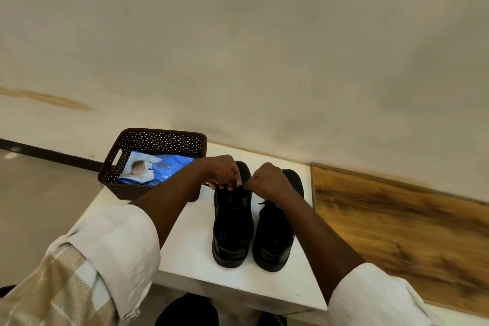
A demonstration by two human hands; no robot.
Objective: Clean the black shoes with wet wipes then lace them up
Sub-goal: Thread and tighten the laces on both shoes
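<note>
A: Head view. Where do the black shoes stand?
B: Left shoe (pixel 232 222) and right shoe (pixel 275 230) stand side by side, just apart, on the white desk (pixel 185 251)

A: And the hands?
B: Left hand (pixel 223 171) and right hand (pixel 267 180) meet over the left shoe's upper; each grip is pinched on a thin black lace (pixel 239 185)

A: The wipes?
B: A blue wet-wipes pack (pixel 158 171) lies inside the brown perforated basket (pixel 148 140), at the desk's far left corner
</note>
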